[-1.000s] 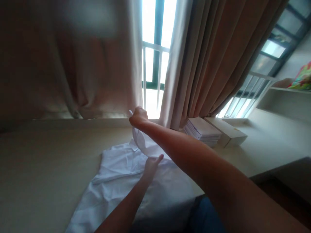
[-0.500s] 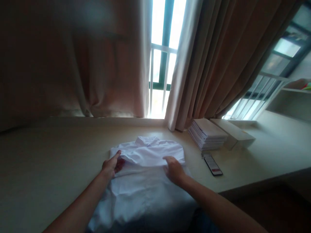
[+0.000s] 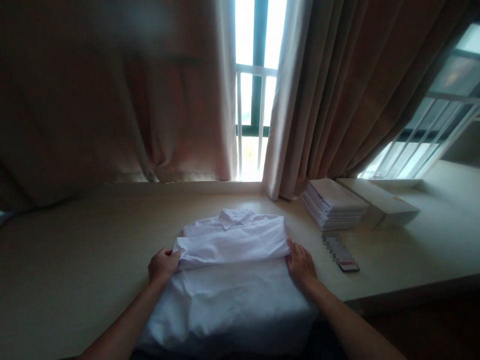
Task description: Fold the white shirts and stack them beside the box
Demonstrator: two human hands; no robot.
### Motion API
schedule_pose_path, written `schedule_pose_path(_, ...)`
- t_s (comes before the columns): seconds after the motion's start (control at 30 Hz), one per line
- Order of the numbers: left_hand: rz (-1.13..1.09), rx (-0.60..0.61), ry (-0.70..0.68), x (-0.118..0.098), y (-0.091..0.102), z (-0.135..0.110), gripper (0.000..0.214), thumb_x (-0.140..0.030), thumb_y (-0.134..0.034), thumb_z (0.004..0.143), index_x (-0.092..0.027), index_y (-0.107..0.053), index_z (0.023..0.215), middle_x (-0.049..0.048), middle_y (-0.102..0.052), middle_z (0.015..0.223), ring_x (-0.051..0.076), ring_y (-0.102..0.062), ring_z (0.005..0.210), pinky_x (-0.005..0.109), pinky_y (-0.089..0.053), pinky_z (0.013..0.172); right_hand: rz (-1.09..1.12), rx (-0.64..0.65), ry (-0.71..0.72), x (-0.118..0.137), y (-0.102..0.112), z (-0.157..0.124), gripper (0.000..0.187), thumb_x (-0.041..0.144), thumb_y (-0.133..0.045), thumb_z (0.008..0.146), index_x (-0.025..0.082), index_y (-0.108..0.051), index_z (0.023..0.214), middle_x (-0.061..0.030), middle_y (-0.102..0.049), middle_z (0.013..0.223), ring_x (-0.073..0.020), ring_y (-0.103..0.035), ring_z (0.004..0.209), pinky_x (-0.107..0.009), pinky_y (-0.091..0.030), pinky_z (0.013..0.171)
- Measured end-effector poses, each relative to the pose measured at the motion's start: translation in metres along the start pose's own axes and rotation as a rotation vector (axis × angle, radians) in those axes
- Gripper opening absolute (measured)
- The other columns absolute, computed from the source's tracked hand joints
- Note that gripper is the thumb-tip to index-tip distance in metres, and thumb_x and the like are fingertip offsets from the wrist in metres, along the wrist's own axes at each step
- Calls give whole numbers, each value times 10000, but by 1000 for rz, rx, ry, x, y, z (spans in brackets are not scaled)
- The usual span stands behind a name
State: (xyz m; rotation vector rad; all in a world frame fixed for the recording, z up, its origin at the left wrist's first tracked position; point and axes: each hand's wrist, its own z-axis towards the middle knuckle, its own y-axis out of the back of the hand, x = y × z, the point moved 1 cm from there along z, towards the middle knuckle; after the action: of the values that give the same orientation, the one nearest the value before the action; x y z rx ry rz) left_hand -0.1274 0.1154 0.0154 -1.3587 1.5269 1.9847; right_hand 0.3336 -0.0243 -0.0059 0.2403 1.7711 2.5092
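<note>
A white collared shirt lies on the pale table with its collar toward the window and its lower part toward me. Across its upper part runs a folded band of the same white cloth. My left hand pinches the left end of this band, thumb and fingers closed on the cloth. At the band's right end, my right hand grips the edge with its thumb underneath or behind, partly hidden, and its fingers bent over the side.
A stack of folded white cloths stands at the back right, beside a pale box. Nearer me lies a phone, partly pixelated. Brown curtains hang behind the table. The table's front edge runs along the right.
My right hand has moved right to the band's end, and my left hand has shifted outward and closed on the left end. The band now lies straighter and wider. The view has turned slightly left.
</note>
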Motion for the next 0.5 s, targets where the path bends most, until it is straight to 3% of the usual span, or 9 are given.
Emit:
schedule_pose_path(0.17,152,51,-77,8,-2,10,343,-509,-684,510,-215,-591,661,111,-667,741,343,-635,797,399,-459,699,-30,7,25,2,8,5,484,204,-429,914,198,-407,1398,-128,-563,1230,-260,-487,1103,-366,-329,962)
schedule_pose_path(0.33,296,136,-113,4,-6,8,419,-624,-593,595,-212,-617,670,97,-661,695,316,-633,715,364,-441,632,-87,31,125,1,16,11,265,151,-399,926,185,-575,1122,-105,-614,986,-230,-541,929,-337,-367,847)
schedule_pose_path(0.5,79,135,-85,-16,1,-10,338,-531,-669,546,-206,-623,623,34,-639,608,272,-618,660,321,-426,578,-74,49,-17,-10,17,18,303,110,-451,862,167,-531,1149,-83,-607,967,-201,-567,831,-295,-389,736)
